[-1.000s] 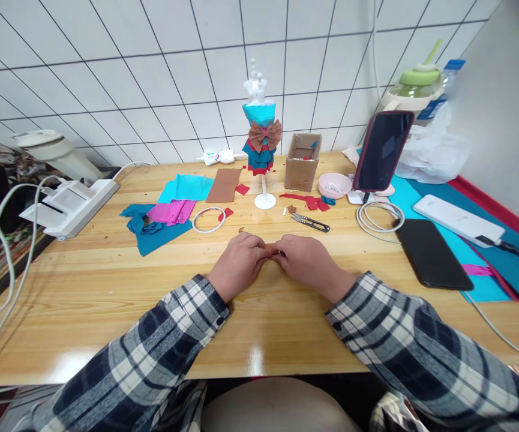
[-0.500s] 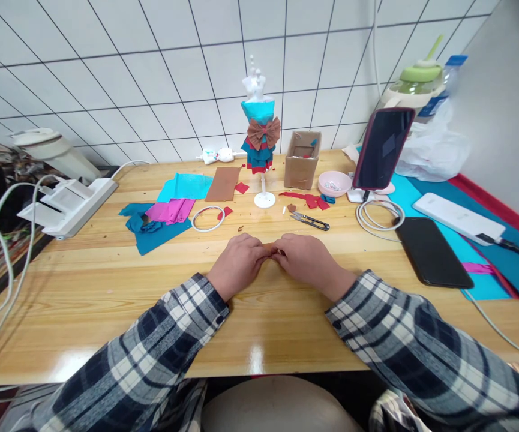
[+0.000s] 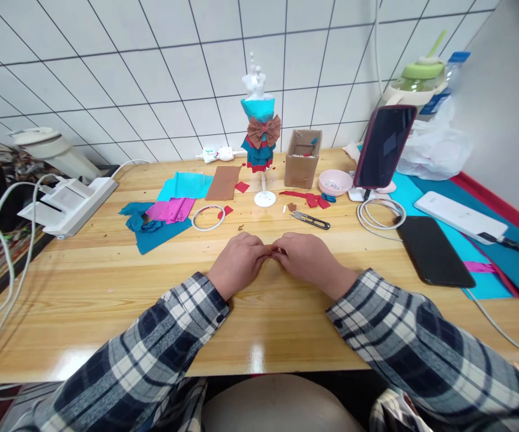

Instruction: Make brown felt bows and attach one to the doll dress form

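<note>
My left hand (image 3: 237,264) and my right hand (image 3: 306,261) meet over the middle of the table, fingertips nearly touching. Both are closed in a pinch on a small brown piece of crepe paper (image 3: 269,247), mostly hidden by the fingers. Beyond them stands a mini dress form (image 3: 255,87) on a white round base, dressed in turquoise, dark teal and red, with a brown bow (image 3: 263,132) at its waist. Thread snips (image 3: 311,220) lie just past my right hand. A white ring (image 3: 208,228) rests beyond my left hand, beside a red scrap.
Turquoise (image 3: 186,185), magenta, teal and brown sheets (image 3: 223,183) lie at back left. A cardboard box (image 3: 303,159), a pink bowl (image 3: 335,192) and red scraps sit at back right. A propped phone (image 3: 385,147), coiled cable and black phone (image 3: 434,251) are on the right; a power strip (image 3: 68,207) is left.
Both hands stay in place, still pinching the brown piece. The view has shifted only very slightly.
</note>
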Demonstrator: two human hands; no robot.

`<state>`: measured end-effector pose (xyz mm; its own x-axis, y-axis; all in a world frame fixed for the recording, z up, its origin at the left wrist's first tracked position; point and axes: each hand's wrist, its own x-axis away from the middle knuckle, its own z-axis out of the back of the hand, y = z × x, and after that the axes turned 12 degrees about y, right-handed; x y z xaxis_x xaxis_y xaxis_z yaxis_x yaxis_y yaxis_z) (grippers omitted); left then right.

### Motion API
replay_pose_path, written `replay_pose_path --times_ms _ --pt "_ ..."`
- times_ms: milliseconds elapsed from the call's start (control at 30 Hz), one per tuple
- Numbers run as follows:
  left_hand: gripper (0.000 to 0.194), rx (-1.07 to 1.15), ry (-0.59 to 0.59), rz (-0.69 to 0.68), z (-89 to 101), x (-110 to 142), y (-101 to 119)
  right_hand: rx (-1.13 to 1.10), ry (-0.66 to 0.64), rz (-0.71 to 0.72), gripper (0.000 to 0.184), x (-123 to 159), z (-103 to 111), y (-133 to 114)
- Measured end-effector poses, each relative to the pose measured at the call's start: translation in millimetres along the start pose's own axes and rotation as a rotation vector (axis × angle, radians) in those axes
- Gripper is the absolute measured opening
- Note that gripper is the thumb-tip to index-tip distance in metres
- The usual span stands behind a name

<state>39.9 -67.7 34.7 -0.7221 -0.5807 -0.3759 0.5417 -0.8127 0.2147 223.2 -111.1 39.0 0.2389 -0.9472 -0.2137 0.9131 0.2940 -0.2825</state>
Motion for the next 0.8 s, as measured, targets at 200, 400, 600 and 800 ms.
replay_pose_path --times_ms 200,400,600,800 --pt "0.025 0.009 -0.036 0.044 -0.8 0.7 1.5 0.017 -0.007 -0.001 0.024 0.0 0.8 -0.3" --pt "0.024 0.005 -0.044 0.057 -0.6 0.7 0.9 0.003 -0.005 -0.011 0.025 0.3 0.2 -0.6" --pt "0.024 0.007 -0.029 0.031 1.2 -0.4 2.0 -0.001 0.005 0.005 0.026 0.8 0.6 -0.3" --pt "0.023 -0.004 -0.057 0.112 0.6 -0.3 4.4 -0.005 -0.012 -0.007 0.025 0.3 0.9 -0.8"
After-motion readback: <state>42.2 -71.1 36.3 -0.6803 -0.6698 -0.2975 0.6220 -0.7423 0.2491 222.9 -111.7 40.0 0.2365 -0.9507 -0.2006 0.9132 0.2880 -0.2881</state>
